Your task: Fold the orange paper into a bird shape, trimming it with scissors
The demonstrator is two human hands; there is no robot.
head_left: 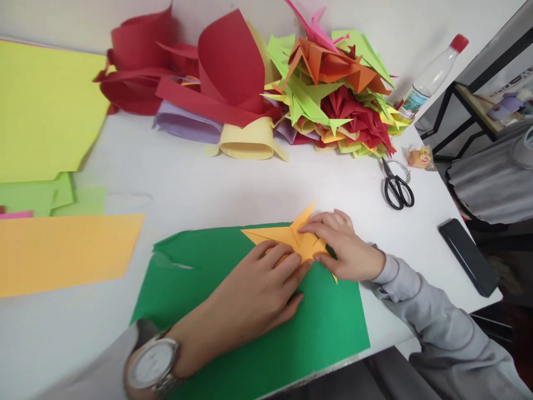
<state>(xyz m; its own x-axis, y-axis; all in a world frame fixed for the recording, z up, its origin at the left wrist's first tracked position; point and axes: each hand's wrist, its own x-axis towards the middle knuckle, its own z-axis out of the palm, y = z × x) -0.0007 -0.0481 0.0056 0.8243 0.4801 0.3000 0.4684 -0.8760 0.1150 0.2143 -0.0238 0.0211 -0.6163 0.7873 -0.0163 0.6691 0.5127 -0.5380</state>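
A pointed orange folded-paper shape (306, 241), something like a star, lies on a green sheet (333, 322). My left hand (258, 289) rests over its near left side, fingers curled together and pressing it down. From the right, my right hand (347, 250) closes on the same piece, with the thumb at its lower edge and a forefinger on top. Between and under the fingers, part of the folds is hidden. One orange point sticks out to the left, another upward, and a small tip shows below my right hand.
Black-handled scissors (397, 189), a tape roll (403, 169), a wrapped snack (420, 157) and a bottle (433, 80) stand or lie at right. A black phone (468, 256) is near the edge. Folded paper stars (333, 94), rolled red paper (233, 61) and orange sheets (66, 250) surround.
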